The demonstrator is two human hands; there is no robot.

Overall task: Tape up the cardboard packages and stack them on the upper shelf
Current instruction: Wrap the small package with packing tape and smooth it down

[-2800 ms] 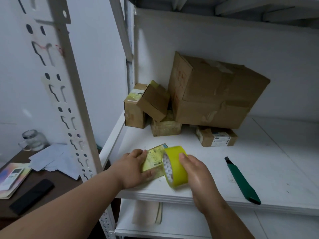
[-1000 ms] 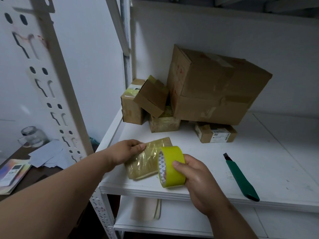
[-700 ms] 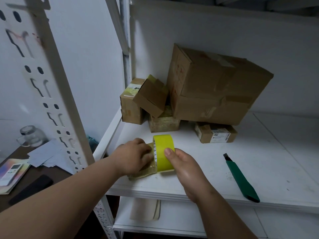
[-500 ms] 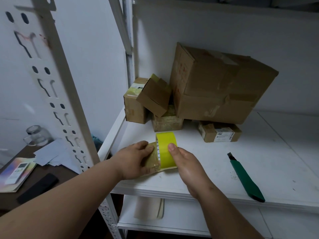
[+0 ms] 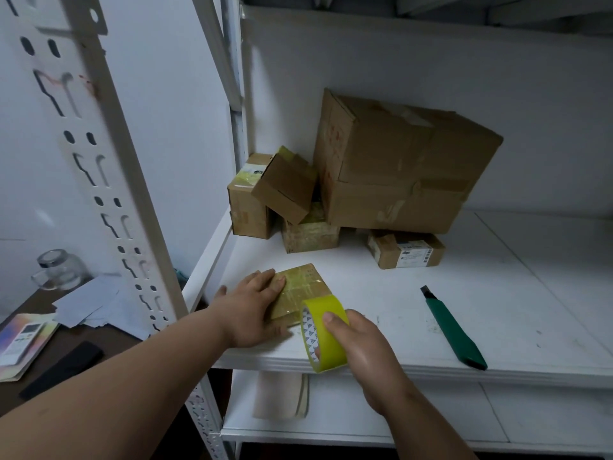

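Observation:
A flat, tape-covered cardboard package (image 5: 303, 290) lies near the front edge of the white shelf (image 5: 414, 313). My left hand (image 5: 250, 308) presses flat on its left side with straight fingers. My right hand (image 5: 360, 343) grips a yellow tape roll (image 5: 323, 333) at the package's near right corner, by the shelf edge. At the back of the shelf, a large cardboard box (image 5: 398, 164) sits on smaller boxes (image 5: 285, 190), and one small labelled box (image 5: 406, 250) lies under its right side.
A green utility knife (image 5: 452, 328) lies on the shelf to the right of my hands. A perforated white upright (image 5: 109, 180) stands at the left. Beyond it, a dark table (image 5: 46, 363) holds papers, a glass jar (image 5: 58, 268) and a remote. A lower shelf holds a folded beige item (image 5: 282, 395).
The tape roll has moved from the package's top down to its near right corner at the shelf edge. My left hand has flattened onto the package.

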